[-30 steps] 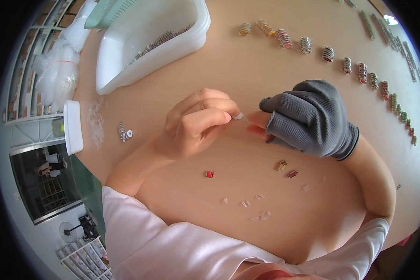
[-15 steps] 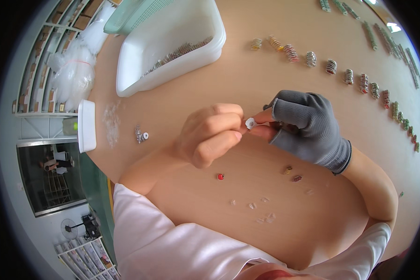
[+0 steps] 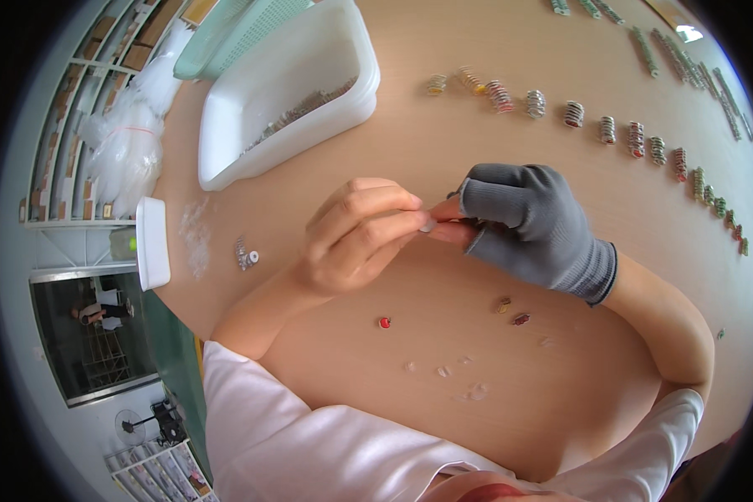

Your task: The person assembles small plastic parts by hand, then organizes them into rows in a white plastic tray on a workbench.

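Observation:
My bare left hand (image 3: 343,238) and my right hand (image 3: 535,222), in a grey fingerless glove, meet fingertip to fingertip above the table. Between them is a small whitish piece (image 3: 427,225), mostly covered by the fingers. My right thumb and forefinger pinch it, and the left fingertips close on its near side. Below the hands lie a small red charm (image 3: 385,323), a yellowish-brown one (image 3: 504,305) and a dark red one (image 3: 521,319). Closer to my body are several clear plastic bits (image 3: 443,371).
A white tub (image 3: 289,159) with a heap of small pieces stands far left, beside a green basket (image 3: 194,58). Stacks of small rings (image 3: 573,115) line the far right. Left of my hands are a little pile (image 3: 243,253), clear scraps (image 3: 196,238) and a white tray (image 3: 153,243).
Left fingers have straightened and closed over the small white piece, whose round face showed before. The whole view has shifted slightly.

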Motion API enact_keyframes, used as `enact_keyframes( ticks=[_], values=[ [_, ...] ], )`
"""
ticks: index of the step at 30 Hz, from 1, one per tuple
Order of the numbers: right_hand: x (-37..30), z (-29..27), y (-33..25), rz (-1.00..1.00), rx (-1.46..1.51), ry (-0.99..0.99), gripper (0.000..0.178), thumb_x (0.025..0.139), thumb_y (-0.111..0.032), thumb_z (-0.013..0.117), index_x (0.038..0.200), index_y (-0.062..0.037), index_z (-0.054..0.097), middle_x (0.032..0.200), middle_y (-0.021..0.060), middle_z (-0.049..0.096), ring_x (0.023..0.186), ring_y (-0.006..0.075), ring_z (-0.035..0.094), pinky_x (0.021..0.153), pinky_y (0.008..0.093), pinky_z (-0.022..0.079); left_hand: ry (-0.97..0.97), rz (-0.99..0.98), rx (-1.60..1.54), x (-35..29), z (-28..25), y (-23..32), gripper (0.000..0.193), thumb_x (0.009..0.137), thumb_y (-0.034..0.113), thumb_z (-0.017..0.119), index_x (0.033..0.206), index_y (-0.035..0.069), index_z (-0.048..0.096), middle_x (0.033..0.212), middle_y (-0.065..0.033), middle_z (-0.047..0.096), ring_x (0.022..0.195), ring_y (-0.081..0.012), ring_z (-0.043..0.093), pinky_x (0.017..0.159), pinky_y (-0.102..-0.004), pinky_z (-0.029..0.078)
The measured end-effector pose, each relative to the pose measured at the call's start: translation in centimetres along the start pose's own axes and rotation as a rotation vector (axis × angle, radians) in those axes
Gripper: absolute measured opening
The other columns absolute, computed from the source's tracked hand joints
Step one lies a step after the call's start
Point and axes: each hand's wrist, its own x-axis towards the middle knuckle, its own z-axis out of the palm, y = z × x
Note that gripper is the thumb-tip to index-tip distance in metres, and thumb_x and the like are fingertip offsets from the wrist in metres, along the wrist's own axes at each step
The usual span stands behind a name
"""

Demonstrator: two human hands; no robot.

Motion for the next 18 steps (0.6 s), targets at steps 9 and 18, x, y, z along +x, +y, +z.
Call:
enact_keyframes(
  ticks=[9, 18],
  values=[
    [-0.2, -0.4, 0.5, -0.025, -0.236, -0.027, 0.017, 0.078, -0.005, 0.074, 0.093, -0.0083, 0.069, 0.071, 0.0058, 0.056, 0.055, 0.0217, 0.054, 0.05, 0.0341, 0.041, -0.051, -0.433, -0.305, -0.3, 0.6, 0.2, 0.025, 0.071, -0.016, 0.072, 0.092, -0.002, 0.066, 0.096, -0.014, 0.069, 0.086, -0.0225, 0.067, 0.073, -0.0316, 0.054],
    [0.2, -0.4, 0.7, 0.085, -0.261, -0.097, 0.013, 0.079, -0.015, 0.068, 0.09, -0.0099, 0.062, 0.078, 0.0072, 0.062, 0.068, 0.0294, 0.064, 0.059, 0.0401, 0.05, 0.06, -0.649, -0.56, -1.6, 2.3, -0.7, 0.014, 0.079, -0.008, 0.072, 0.088, -0.001, 0.064, 0.091, -0.009, 0.067, 0.085, -0.0177, 0.065, 0.074, -0.0289, 0.052]
  ],
)
